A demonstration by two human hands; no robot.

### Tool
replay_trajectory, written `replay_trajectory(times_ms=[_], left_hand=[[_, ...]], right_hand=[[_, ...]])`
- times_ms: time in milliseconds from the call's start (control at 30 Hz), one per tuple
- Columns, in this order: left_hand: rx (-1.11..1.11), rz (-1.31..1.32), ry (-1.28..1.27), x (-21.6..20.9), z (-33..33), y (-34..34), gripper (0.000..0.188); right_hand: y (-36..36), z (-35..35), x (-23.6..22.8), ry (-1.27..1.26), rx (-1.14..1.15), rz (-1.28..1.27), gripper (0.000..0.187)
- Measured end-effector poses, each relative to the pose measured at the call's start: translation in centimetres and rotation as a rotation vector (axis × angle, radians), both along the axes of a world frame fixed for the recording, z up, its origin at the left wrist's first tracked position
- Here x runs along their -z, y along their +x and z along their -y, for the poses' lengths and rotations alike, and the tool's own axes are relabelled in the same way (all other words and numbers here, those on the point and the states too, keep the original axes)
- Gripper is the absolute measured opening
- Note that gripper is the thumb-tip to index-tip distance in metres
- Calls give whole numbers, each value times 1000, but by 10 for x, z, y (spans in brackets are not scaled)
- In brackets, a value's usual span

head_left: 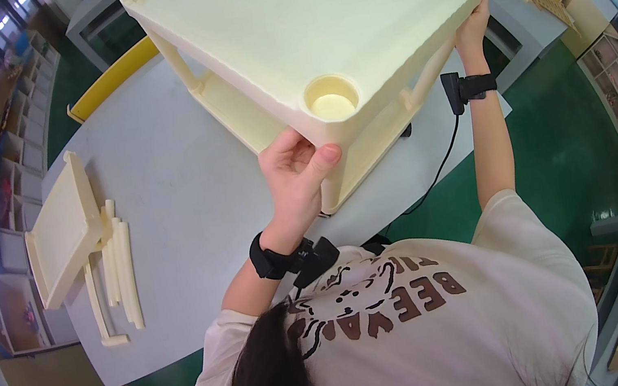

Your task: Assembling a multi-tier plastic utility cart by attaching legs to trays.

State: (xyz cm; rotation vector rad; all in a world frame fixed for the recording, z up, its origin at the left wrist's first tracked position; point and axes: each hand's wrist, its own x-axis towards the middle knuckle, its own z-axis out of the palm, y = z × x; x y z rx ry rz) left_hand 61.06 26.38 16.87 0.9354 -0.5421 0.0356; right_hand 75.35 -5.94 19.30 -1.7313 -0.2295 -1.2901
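A cream plastic shelf cart with two tiers stands on the grey table in front of me. Its upper tray has a round cup recess at the near corner. My left hand grips that corner from below, thumb on the outer face and fingers curled in behind. At the right corner my right hand is closed around the tray's edge, most of its fingers hidden. Below, the lower shelf shows between the cart's legs.
To the left on the grey table lie a loose cream tray, tilted, and several cream tubes. A yellow chair back stands at the far edge. A black cable runs from my right wristband.
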Motion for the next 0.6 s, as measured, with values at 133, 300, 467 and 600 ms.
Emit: replay_trajectory(times_ms=[133, 300, 467, 600], left_hand=[[-151, 171, 138, 12, 3, 1, 34], [-109, 179, 206, 9, 0, 2, 29], [85, 67, 62, 12, -6, 12, 30], [235, 91, 1, 12, -4, 20, 38]], right_hand=[[2, -2, 0, 115, -83, 19, 31], [0, 1, 2, 67, -9, 14, 31], [0, 0, 2, 101, -64, 7, 30], [3, -1, 3, 114, -60, 19, 31]])
